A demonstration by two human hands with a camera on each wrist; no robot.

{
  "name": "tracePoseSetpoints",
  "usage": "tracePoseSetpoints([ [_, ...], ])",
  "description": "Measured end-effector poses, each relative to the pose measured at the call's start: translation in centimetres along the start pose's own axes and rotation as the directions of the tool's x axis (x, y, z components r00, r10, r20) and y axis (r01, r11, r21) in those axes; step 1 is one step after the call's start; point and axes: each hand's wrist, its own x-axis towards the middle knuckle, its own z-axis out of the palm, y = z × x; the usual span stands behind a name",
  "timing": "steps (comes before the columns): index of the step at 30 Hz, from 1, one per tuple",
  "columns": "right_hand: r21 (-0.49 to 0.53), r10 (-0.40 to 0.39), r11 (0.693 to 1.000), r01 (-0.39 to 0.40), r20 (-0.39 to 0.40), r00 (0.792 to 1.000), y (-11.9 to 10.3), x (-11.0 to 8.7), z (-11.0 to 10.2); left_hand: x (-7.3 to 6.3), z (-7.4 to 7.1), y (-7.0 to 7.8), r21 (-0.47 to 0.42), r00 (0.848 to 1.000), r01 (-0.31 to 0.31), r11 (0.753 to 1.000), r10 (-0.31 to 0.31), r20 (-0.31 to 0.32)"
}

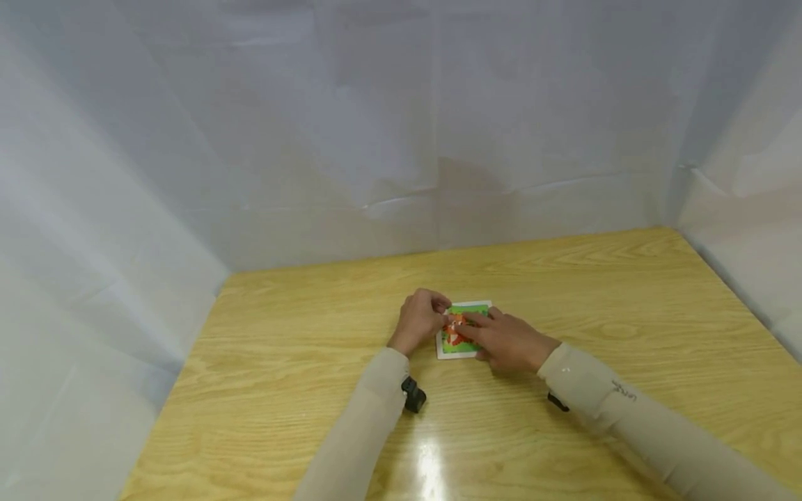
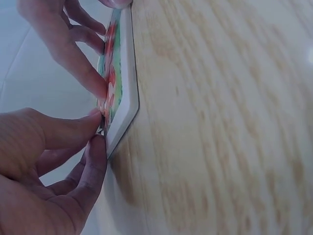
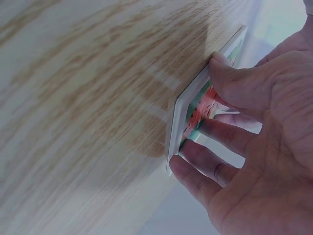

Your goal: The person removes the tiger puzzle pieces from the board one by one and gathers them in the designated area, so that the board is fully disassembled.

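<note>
A small square picture board [image 1: 465, 355] with a white rim lies flat on the wooden table, its picture green with an orange-red animal. At its left edge my left hand [image 1: 421, 320] pinches a thin bit between thumb and fingertip; the left wrist view shows a dark sliver there, mostly hidden, and I cannot tell what it is. From the right, my right hand [image 1: 512, 342] spans the board. Its thumb [image 3: 222, 73] presses the near rim, other fingertips rest at the far rim, and two fingers reach across the picture towards the left hand's fingertips.
The wooden table [image 1: 282, 390] stretches around the board on all sides. White sheeting [image 1: 344, 139] hangs behind the table and along both sides. Each wrist wears a dark strapped device [image 1: 413, 395] over a light sleeve.
</note>
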Motion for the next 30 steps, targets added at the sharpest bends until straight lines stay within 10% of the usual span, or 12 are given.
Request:
tracePoseSetpoints([
  [20,0.025,-0.032,0.999,0.033,-0.039,0.999,0.3,-0.3,0.1,0.0,0.0,-0.3,-0.144,0.999,0.016,0.989,-0.023,-0.045],
  [30,0.069,-0.040,0.997,0.043,-0.056,0.998,0.7,-1.0,0.1,-1.1,-2.2,-1.8,-0.285,0.992,0.045,0.957,-0.077,-0.104],
])
